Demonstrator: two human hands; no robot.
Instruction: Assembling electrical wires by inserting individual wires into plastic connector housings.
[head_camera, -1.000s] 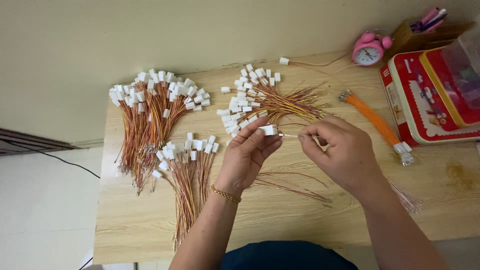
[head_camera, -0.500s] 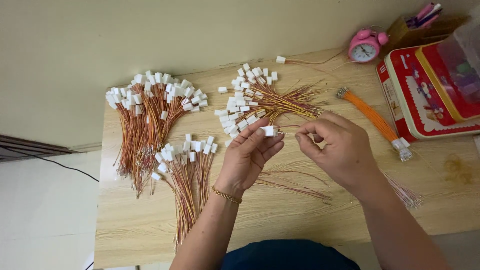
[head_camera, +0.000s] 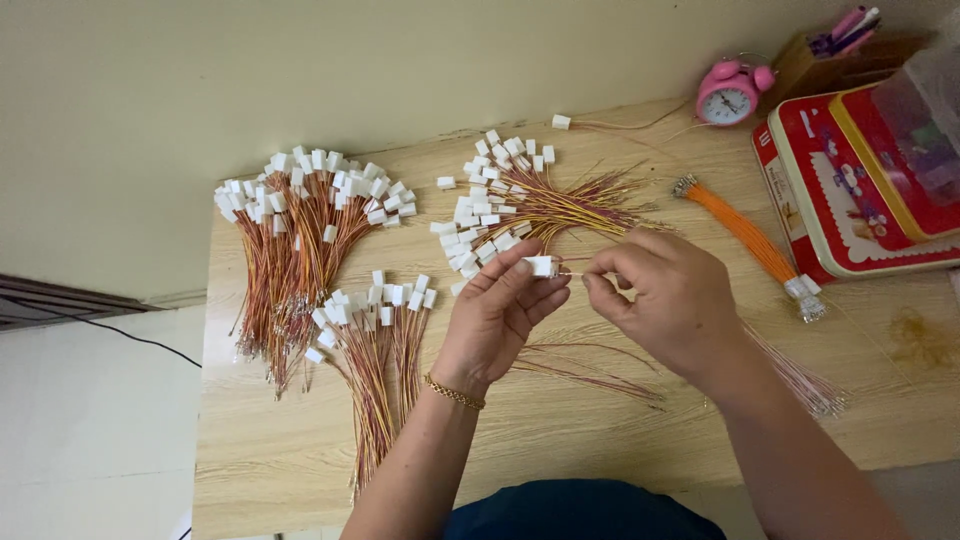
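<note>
While two big fans of finished wire leads are lying on the left of the wooden tabletop (head_camera: 300, 470), the person is working on one more piece above its middle. The larger fan of red and yellow wired connectors (head_camera: 295, 215) is sitting at the far left, with a smaller fan of wired connectors (head_camera: 372, 312) just beside it, nearer the person. A third pile of white connectors with yellow-red wires (head_camera: 505, 205) is spreading out behind the hands, and a loose bundle of thin reddish wires (head_camera: 590, 365) is lying under them, so, judging by those heaps, a good share looks done and plenty is waiting.

The left hand (head_camera: 497, 318) is rising palm-up from a braceleted wrist, its fingers pinching a single white connector housing (head_camera: 541, 266) at the fingertips. The right hand (head_camera: 668, 300) is facing it, knuckles up, thumb and forefinger pressing together on a fine wire end (head_camera: 572, 274) pointing at the housing, nearly touching it.

An orange wire bundle (head_camera: 738, 232), a red tin (head_camera: 860, 195) and a pink alarm clock (head_camera: 730, 93) are sitting to the right.
</note>
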